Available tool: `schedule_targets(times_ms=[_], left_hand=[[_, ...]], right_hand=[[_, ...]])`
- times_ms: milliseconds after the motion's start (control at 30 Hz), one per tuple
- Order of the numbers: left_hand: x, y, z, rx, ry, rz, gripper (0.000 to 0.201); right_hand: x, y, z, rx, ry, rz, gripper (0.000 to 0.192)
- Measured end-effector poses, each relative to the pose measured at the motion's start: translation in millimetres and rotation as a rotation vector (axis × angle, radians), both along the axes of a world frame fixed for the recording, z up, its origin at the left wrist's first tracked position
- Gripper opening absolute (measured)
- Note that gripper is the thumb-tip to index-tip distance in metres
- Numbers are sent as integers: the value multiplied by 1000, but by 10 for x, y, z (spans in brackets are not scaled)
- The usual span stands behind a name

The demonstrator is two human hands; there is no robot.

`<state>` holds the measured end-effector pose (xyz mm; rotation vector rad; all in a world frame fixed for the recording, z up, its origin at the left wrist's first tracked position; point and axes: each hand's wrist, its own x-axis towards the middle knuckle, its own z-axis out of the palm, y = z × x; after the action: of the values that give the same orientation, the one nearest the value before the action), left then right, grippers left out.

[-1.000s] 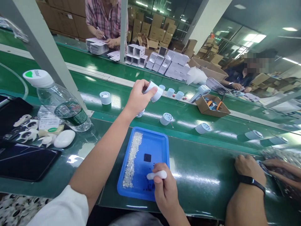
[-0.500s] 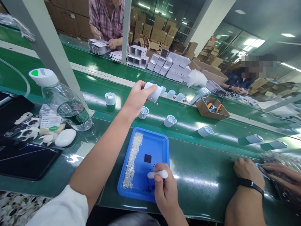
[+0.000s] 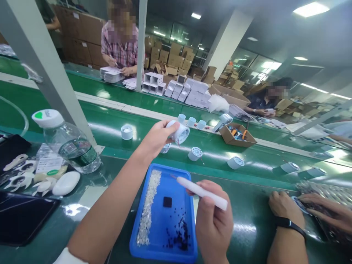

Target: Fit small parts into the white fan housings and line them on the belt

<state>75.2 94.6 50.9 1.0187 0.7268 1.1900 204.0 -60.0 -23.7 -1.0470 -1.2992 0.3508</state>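
My left hand [image 3: 158, 137] is closed around a pale blue round plastic housing [image 3: 181, 132], held above the green belt. The housing's ribbed end faces right and towards me, with a short red wire hanging beneath it. In my right hand [image 3: 216, 223] is a white pen-like tool [image 3: 202, 191], its thin tip pointing up and left over a blue tray [image 3: 134, 234]. Clear small pieces [image 3: 148, 211] line the tray's left side. Tiny black pieces [image 3: 180, 234] are scattered at its near right, and a black square block [image 3: 167, 202] sits mid-tray.
Several similar housings [image 3: 195, 154] stand along the belt [image 3: 148, 146]. A water bottle [image 3: 71, 143], a white oval object [image 3: 66, 183] and a dark tablet-like slab [image 3: 24, 220] lie left. A cardboard box [image 3: 238, 135] stands across. A co-worker's hand [image 3: 286, 205] is at right; other people sit opposite.
My right hand has risen from the tray and moved right, turning the tool so its tip points up-left. My left hand has tilted the housing, bringing its ribbed end into view.
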Motion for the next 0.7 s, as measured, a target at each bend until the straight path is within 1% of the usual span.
schedule_targets(times_ms=[100, 233, 333, 467, 567, 633, 700], left_hand=[[42, -104, 73, -5, 29, -63, 25], [72, -220, 156, 49, 92, -121, 28], [85, -267, 188, 68, 121, -162, 27], [103, -296, 207, 55, 147, -152, 26], [104, -312, 217, 47, 175, -160, 29], [102, -331, 224, 43, 222, -191, 31], [112, -361, 231, 43, 270, -200, 31]], right_hand=[[14, 81, 177, 76, 141, -53, 17], [36, 200, 287, 120, 251, -85, 14], [40, 233, 305, 133, 289, -102, 14], [41, 225, 318, 137, 297, -104, 13], [57, 219, 326, 144, 264, -108, 13], [78, 223, 321, 176, 227, -108, 12], [102, 228, 306, 168, 190, -149, 12]])
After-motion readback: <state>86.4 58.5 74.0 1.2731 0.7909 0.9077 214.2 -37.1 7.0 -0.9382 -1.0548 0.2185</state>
